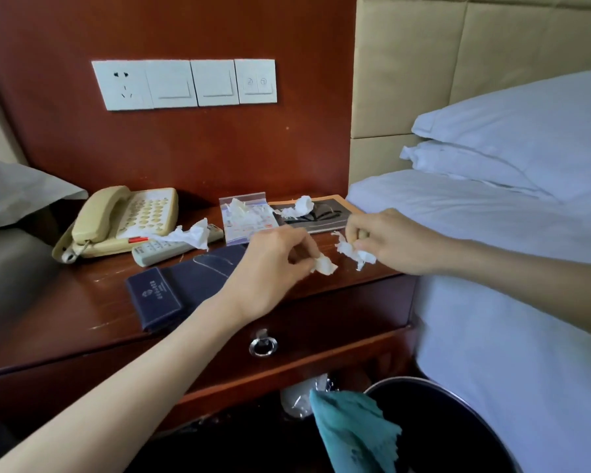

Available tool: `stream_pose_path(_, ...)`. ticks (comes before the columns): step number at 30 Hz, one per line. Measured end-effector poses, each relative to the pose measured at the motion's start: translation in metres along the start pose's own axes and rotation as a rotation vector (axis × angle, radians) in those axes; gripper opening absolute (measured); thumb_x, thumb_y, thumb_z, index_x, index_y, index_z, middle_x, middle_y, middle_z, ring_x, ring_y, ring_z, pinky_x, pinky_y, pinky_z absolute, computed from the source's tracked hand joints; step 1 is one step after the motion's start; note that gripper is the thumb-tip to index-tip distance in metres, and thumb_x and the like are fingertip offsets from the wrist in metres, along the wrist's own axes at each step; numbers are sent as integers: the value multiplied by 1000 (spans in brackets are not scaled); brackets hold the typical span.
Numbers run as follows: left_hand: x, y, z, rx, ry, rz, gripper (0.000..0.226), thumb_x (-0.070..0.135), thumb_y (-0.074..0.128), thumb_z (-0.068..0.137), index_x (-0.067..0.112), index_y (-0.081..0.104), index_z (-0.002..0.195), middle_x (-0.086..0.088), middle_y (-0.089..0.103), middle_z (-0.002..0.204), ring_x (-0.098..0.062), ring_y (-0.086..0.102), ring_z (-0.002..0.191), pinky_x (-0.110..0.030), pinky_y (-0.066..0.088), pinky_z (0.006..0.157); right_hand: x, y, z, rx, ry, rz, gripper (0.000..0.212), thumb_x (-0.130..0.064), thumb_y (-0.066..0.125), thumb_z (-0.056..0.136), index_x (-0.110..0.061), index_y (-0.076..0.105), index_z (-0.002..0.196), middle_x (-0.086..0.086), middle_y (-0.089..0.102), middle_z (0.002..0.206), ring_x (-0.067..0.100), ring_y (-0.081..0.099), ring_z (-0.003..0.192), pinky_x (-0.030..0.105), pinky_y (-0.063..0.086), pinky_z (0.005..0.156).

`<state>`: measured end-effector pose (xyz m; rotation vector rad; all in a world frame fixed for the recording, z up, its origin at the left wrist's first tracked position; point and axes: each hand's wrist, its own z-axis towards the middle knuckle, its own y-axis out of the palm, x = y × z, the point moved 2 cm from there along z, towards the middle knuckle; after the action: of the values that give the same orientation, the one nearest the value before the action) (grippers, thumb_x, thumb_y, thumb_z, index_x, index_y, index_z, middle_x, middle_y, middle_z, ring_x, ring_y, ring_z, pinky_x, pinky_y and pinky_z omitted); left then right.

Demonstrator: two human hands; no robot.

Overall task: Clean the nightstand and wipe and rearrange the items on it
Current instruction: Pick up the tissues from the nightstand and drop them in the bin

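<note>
The wooden nightstand (pixel 82 302) carries a beige telephone (pixel 127 216), a white remote control (pixel 164 249), a dark blue folder (pixel 171 291), a clear acrylic card stand (pixel 246 221) and a booklet (pixel 325 216). Crumpled tissues lie on the remote (pixel 191 235), on the card stand (pixel 238 206) and on the booklet (pixel 301 206). My left hand (pixel 273 264) pinches a small tissue wad (pixel 325 266) above the right front of the top. My right hand (pixel 386 242) grips another crumpled tissue (pixel 352 252) close beside it.
A black waste bin (pixel 458 431) stands on the floor below, with a teal cloth (pixel 355 435) draped over its rim. A bed with white pillows (pixel 526 138) adjoins the nightstand on the right. The drawer has a ring pull (pixel 262 346). Wall switches (pixel 185 83) sit above.
</note>
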<state>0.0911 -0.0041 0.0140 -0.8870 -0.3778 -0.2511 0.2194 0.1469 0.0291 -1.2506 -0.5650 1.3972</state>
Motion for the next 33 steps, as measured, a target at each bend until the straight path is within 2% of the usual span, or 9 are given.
stream_pose_path(2, 13, 14, -5, -61, 22, -68, 13, 4, 69, 76, 15, 68, 83, 6, 67, 80, -6, 59, 71, -18, 48, 68, 7, -4, -21, -49, 29, -7, 11, -1, 50, 86, -8, 56, 78, -24, 59, 61, -1, 50, 58, 14, 36, 52)
stream_pose_path(6, 30, 49, -18, -165, 39, -147, 16, 3, 70, 75, 18, 66, 78, 8, 64, 71, -4, 60, 65, -15, 47, 65, 23, 3, -59, -208, 28, -108, 15, -7, 53, 88, -19, 54, 79, 1, 53, 54, 9, 44, 53, 30, 40, 60)
stream_pose_path(13, 29, 126, -55, -462, -96, -225, 18, 5, 69, 73, 21, 63, 67, 4, 66, 62, -12, 63, 57, -24, 51, 57, 61, 52, -105, -611, 137, -267, 15, -1, 43, 86, -9, 53, 79, -7, 46, 60, 12, 44, 66, 35, 40, 62)
stream_pose_path(16, 23, 157, -75, -544, -185, -274, 14, 5, 69, 74, 17, 65, 70, -4, 68, 67, -18, 66, 60, -27, 53, 57, 71, 74, -116, -716, 149, -283, 21, 4, 37, 83, -10, 52, 78, -9, 43, 61, 17, 43, 68, 24, 34, 57)
stream_pose_path(22, 18, 197, -104, -635, -260, -316, 10, 3, 65, 79, 13, 67, 79, 0, 66, 69, -11, 61, 56, -16, 49, 53, 86, 95, -126, -840, 219, -301, 39, 8, 34, 85, -7, 59, 109, -9, 42, 73, 3, 40, 68, 9, 34, 52)
stream_pose_path(25, 18, 204, -107, -648, -316, -358, 9, 4, 61, 84, 9, 67, 89, -6, 70, 77, -17, 66, 64, -23, 56, 63, 89, 97, -129, -883, 237, -313, 42, 3, 36, 86, -13, 60, 116, -1, 48, 80, 19, 51, 75, 27, 42, 64)
stream_pose_path(27, 18, 203, -107, -637, -319, -362, 10, 6, 61, 85, 12, 66, 91, -5, 70, 80, -11, 63, 64, -17, 51, 62, 89, 97, -129, -885, 244, -307, 40, 1, 40, 86, -12, 61, 117, 5, 56, 84, 23, 53, 77, 33, 47, 69)
stream_pose_path(30, 19, 195, -104, -592, -285, -327, 11, 11, 60, 87, 14, 68, 95, 0, 69, 87, 0, 56, 67, -4, 37, 59, 88, 96, -127, -855, 243, -272, 34, -1, 47, 85, -9, 62, 115, 6, 60, 82, 23, 55, 80, 33, 50, 77)
stream_pose_path(33, 17, 179, -98, -551, -282, -314, 12, 14, 59, 90, 15, 68, 98, -1, 70, 92, -9, 61, 78, -6, 39, 61, 84, 92, -121, -780, 219, -244, 29, -2, 51, 84, -8, 64, 109, -7, 54, 69, 18, 53, 73, 28, 47, 74)
